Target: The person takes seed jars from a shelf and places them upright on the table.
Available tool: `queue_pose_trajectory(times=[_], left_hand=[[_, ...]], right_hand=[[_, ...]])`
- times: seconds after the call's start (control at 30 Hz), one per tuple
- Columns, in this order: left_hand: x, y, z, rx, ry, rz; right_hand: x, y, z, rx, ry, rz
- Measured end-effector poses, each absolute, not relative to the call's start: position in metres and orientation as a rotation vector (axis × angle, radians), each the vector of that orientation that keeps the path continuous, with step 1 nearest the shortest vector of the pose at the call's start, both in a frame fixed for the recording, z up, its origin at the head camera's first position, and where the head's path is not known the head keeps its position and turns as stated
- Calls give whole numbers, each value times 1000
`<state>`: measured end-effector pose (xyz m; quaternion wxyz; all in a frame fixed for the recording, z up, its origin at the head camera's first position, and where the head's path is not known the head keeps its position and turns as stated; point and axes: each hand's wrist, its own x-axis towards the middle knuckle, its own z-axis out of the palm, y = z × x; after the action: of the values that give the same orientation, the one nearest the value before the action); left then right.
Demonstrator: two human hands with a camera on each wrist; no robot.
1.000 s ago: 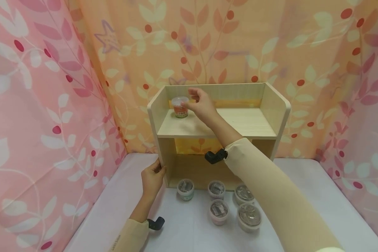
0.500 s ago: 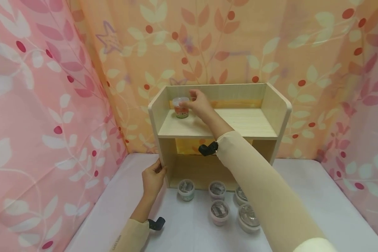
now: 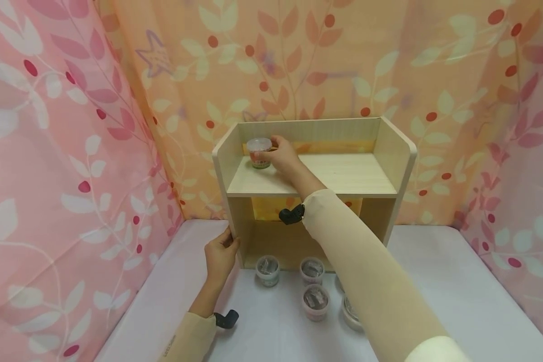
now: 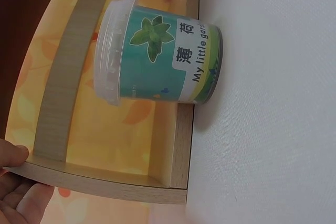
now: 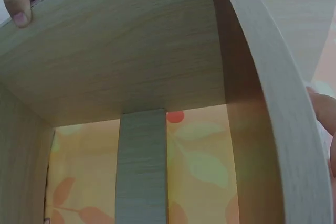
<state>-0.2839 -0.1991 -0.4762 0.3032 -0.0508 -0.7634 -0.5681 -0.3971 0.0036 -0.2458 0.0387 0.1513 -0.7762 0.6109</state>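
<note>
On the left of the small wooden shelf's (image 3: 362,173) upper board stands a clear-lidded plastic tub (image 3: 259,146) with a red and green label. My right hand (image 3: 284,157) holds it from the right, thumb in front and fingers partly hidden behind. With my left hand (image 3: 220,256) I grip the shelf's left side panel (image 3: 242,221); in the left wrist view the thumb (image 4: 13,154) is on its inner face and the fingers outside. Nearest to that hand is a teal mint tub (image 4: 155,51), upright on the table before the shelf.
More lidded tubs stand upright before the shelf, among them one in the middle (image 3: 312,271) and one nearer (image 3: 315,302). My right sleeve (image 3: 371,261) partly covers the tubs on the right. A white cloth (image 3: 439,286) covers the table; patterned curtains (image 3: 317,60) surround it.
My right hand has closed in on the tub on the upper board, its fingers drawing together around it. The right forearm has shifted left. My left hand stays on the side panel.
</note>
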Motion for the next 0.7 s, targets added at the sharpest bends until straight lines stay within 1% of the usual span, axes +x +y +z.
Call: queue_pose_trajectory(times=[0.17, 0.4, 0.7], left_hand=[[-283, -198, -477, -135, -2029, -1502], [-284, -199, -475, -117, -2051, -1466], [-278, -198, -477, -108, -2057, -1502]], right_hand=[[-395, 4, -248, 471, -2367, 1854], [-391, 5, -246, 407, -2324, 1908], [-370, 5, -249, 380, -2240, 1976]])
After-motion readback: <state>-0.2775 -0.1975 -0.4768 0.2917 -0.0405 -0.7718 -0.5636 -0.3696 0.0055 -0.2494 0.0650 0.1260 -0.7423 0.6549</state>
